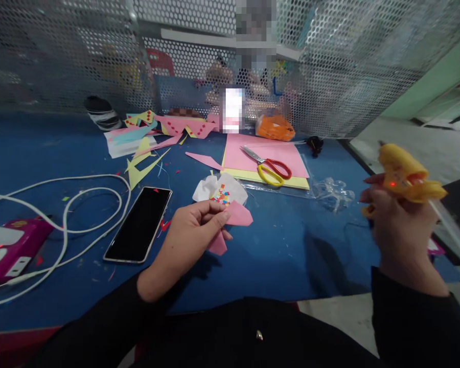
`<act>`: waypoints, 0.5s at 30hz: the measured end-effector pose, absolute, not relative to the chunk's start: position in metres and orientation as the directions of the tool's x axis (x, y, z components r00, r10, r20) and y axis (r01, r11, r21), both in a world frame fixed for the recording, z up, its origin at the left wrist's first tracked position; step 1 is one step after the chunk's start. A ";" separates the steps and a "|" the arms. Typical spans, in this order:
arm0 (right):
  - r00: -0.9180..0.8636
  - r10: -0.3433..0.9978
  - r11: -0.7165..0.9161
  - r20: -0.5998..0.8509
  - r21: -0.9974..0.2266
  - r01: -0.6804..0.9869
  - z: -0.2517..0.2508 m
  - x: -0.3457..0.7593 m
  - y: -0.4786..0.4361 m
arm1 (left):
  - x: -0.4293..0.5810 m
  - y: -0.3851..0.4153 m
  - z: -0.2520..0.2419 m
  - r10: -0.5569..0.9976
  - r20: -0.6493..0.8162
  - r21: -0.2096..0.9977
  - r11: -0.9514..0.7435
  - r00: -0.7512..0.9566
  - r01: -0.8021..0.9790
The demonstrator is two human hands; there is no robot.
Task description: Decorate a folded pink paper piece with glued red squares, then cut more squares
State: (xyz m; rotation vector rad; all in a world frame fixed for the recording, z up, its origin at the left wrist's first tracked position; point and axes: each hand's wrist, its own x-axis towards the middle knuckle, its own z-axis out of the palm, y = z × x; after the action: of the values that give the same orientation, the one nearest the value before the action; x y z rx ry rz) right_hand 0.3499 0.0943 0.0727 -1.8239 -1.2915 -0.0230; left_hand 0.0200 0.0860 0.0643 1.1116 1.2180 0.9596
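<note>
- The left hand, at the centre of the frame, pinches a pink paper piece between thumb and fingers; the grip sits at its inner end, probably so that the broad end stays free and unobscured.
- The paper's upper part points right, its long axis running nearly across the frame and dipping slightly towards the right. A second pink part shows below the fingers, pointing down; whether the two are joined is hidden.
- The right hand, at the right edge and somewhat blurred, is wrapped around a yellow hot glue gun. It is raised well apart from the paper, perhaps to have the nozzle away from both the paper and the other hand.
- The gun's dark nozzle points to the upper left; its long axis slopes down towards the right, where a translucent glue stick trails behind. A red light glows on its side.
- Just beyond the left fingertips, small coloured paper bits rest on a crumpled white paper, which likely gathers them within reach.
- At upper centre-right, open scissors lie on a pink sheet, blades towards the upper left.
- Left of centre, a smartphone lies face up beside a white cable.
</note>
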 end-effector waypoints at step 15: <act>-0.081 0.995 0.061 0.057 -0.997 0.047 0.056 0.204 0.093 | 0.028 0.081 0.067 0.957 -0.200 0.980 0.200 0.210 0.022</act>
State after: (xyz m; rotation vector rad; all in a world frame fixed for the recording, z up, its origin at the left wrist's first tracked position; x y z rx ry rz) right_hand 0.2044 0.0927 0.0561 -1.1628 -1.3323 1.1997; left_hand 0.0278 0.0811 0.0667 1.1537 1.1415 0.9070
